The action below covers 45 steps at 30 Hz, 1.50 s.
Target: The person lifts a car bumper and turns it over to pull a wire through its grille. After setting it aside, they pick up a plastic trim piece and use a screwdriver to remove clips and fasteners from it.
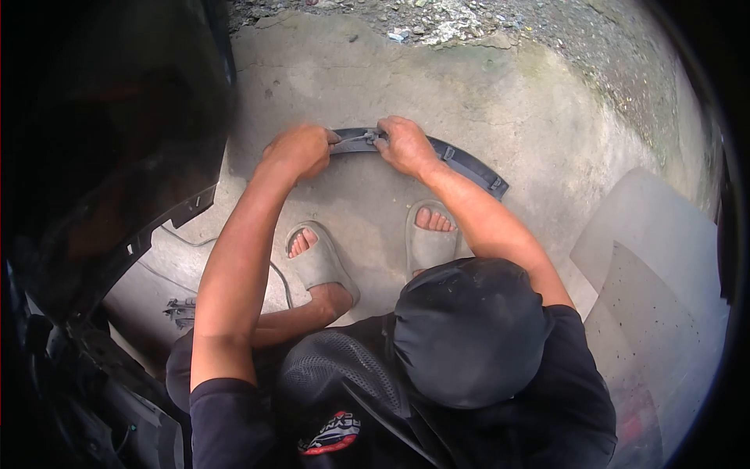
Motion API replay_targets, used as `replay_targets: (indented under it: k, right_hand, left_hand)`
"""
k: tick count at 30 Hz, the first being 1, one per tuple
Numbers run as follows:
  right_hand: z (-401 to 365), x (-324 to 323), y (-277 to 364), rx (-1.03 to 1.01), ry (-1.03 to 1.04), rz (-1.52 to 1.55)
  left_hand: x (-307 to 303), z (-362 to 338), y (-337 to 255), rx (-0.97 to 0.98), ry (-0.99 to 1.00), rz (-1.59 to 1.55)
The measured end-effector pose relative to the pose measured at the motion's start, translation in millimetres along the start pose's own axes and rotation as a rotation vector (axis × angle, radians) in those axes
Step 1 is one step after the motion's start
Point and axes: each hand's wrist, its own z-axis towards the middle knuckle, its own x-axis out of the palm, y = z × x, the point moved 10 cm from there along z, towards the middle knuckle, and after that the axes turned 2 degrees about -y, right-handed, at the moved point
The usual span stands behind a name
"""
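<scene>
A long, curved dark plastic strip (471, 166) lies across the concrete in front of my feet. My left hand (302, 152) is closed at the strip's left part, around a thin light-coloured tool (351, 140) whose tip reaches toward a small grey piece on the strip. Fingers of my right hand (407, 145) are bent and pressed on the strip beside that small piece, gripping it near the middle. The strip's right part, with clip-like fittings, extends beyond my right wrist.
A large glossy black panel (117, 117) stands at the left, with a cable (187, 241) on the floor near it. My feet wear sandals (432, 244). Translucent sheets (648, 313) are at the right. Gravel (437, 23) borders the concrete at the top.
</scene>
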Motion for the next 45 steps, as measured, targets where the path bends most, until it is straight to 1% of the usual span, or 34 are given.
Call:
replay_targets:
  k: [2,6,9,11,14,18,20,24,27,29,30,32,33,35,39,42,44,45]
  right_hand:
    - [-0.8,-0.3,0.7,-0.021,-0.007,0.016]
    - [-2.2,1.7,-1.1,-0.015,-0.024,0.017]
    - [-2.7,1.5,-0.5,-0.008,-0.017,0.011]
    - [-3.2,1.9,0.1,-0.01,-0.007,0.004]
    - [-4.8,1.9,0.8,0.014,0.007,0.007]
    - [-5.4,3.5,-0.9,0.026,0.01,-0.008]
    - [-6.7,4.5,-1.4,0.034,-0.008,-0.008]
    - [-3.2,2.5,3.5,0.05,0.03,-0.032]
    - [-1.7,3.1,4.1,0.059,0.06,-0.043]
    - [-0.1,2.7,1.7,0.059,0.023,-0.013]
    - [1.3,3.0,2.5,0.057,0.027,-0.012]
    - [2.9,3.0,0.1,0.086,0.052,-0.03]
    - [2.9,2.2,0.0,0.085,0.048,-0.031]
    - [2.7,0.8,1.8,0.054,0.028,-0.029]
    - [3.8,-0.1,0.0,0.066,0.037,-0.019]
    - [5.4,-2.2,0.1,0.046,0.01,-0.018]
    - [6.0,-2.9,-0.5,0.046,0.002,0.021]
    - [5.9,-3.0,-1.1,0.048,-0.001,0.02]
  left_hand:
    - [2.9,-4.4,2.7,-0.005,-0.022,-0.057]
    - [8.7,-6.5,6.4,0.01,-0.058,-0.045]
    - [4.3,-10.3,2.4,0.056,-0.111,0.015]
    - [14.1,-5.5,7.7,0.051,-0.052,-0.081]
    - [17.9,-2.7,11.6,0.034,-0.031,-0.109]
    - [14.1,-4.2,6.7,0.034,-0.021,-0.081]
    - [12.7,-5.9,6.7,-0.005,-0.014,-0.071]
    - [7.2,-7.7,0.1,-0.04,-0.023,-0.078]
    - [5.3,-0.7,-5.3,-0.043,-0.002,-0.036]
    - [7.2,5.2,-8.2,-0.066,0.068,0.059]
    - [3.7,7.4,-11.4,-0.07,0.069,0.056]
    - [-0.3,9.4,-17.3,-0.077,0.124,0.178]
    - [-5.1,10.4,-18.9,-0.076,0.12,0.179]
    - [-11.1,11.3,-27.1,-0.01,0.126,0.245]
    - [-10.3,13.3,-29.6,-0.003,0.127,0.294]
    - [-4.4,19.3,-19.7,0.005,0.134,0.284]
    - [-5.0,20.0,-17.3,0.089,0.108,0.151]
    - [-1.6,21.1,-11.0,0.093,0.107,0.153]
